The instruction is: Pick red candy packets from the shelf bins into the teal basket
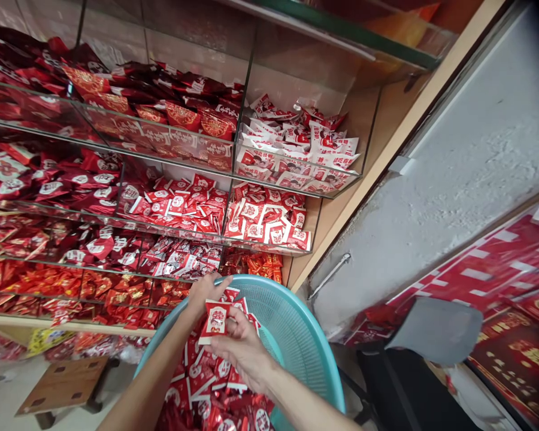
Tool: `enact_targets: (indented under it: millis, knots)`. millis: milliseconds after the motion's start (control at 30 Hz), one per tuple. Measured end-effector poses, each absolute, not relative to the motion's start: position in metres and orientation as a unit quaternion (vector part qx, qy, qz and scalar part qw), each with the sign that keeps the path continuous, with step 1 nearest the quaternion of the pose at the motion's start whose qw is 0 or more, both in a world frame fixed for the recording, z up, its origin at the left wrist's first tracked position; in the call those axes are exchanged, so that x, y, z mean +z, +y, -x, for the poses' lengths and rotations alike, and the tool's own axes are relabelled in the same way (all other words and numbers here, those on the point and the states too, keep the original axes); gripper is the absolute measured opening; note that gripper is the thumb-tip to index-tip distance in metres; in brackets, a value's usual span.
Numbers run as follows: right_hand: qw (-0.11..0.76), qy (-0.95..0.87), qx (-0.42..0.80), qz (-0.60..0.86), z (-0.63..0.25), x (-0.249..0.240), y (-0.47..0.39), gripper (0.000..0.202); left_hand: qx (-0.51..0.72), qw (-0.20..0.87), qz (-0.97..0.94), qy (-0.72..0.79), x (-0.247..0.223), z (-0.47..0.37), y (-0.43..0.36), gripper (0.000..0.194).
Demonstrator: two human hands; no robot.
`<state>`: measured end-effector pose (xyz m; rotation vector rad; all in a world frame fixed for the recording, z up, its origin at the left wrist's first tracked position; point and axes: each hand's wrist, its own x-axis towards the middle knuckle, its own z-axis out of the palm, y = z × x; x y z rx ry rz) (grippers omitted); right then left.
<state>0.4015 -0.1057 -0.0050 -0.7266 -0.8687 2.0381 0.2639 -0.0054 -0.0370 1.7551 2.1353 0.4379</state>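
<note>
The right hand [243, 346] pinches a red-and-white, pillow-shaped plastic packet [216, 319], ten o'clock within a round turquoise plastic basket [303, 335]; left hand [203, 293], at eleven: grip unclear. Apparently single-packet handling; moving it needs steadiness.

"The basket [305, 335]?"
"Smooth, perforated plastic (a slight sheen). The packets [216, 317] are glossy film."
"Stool [65, 383]?"
"Wood."
"And the wall [467, 131]?"
"Rough, matt. The bin fronts [291, 170] seem clear plastic or glass; can't tell which."

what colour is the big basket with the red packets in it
Turquoise, with a finely perforated wall; the basket shows in the head view.
</note>
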Motion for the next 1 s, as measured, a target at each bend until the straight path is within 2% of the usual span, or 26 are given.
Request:
enact_targets:
  millis: [133, 267, 367, 467, 533, 667, 1000]
  knots:
    - [0.426, -0.336, 0.777, 0.32, -0.415, -0.008, -0.084, 0.031, 0.169, 0.172, -0.621, 0.745, -0.038, -0.264, -0.007, 0.055]
    - [0.442, -0.409, 0.666, 0.44, -0.445, -0.022, -0.052, 0.031, 0.177, 0.162, -0.619, 0.747, -0.036, -0.265, -0.009, 0.057]
    - [0.383, -0.526, 0.527, 0.547, -0.471, -0.042, -0.039, 0.026, 0.178, 0.162, -0.619, 0.747, -0.035, -0.265, -0.01, 0.057]
    - [0.269, -0.646, 0.354, 0.62, -0.492, -0.064, -0.039, 0.015, 0.179, 0.162, -0.619, 0.748, -0.034, -0.265, -0.009, 0.057]
    - [0.202, -0.675, 0.303, 0.641, -0.501, -0.076, -0.043, 0.01, 0.179, 0.16, -0.621, 0.746, -0.034, -0.265, -0.009, 0.057]
    - [0.16, -0.664, 0.319, 0.657, -0.507, -0.093, -0.045, 0.009, 0.18, 0.158, -0.622, 0.745, -0.034, -0.265, -0.009, 0.059]
    - [0.165, -0.679, 0.341, 0.629, -0.496, -0.105, -0.035, 0.011, 0.181, 0.166, -0.616, 0.748, -0.032, -0.265, -0.01, 0.057]
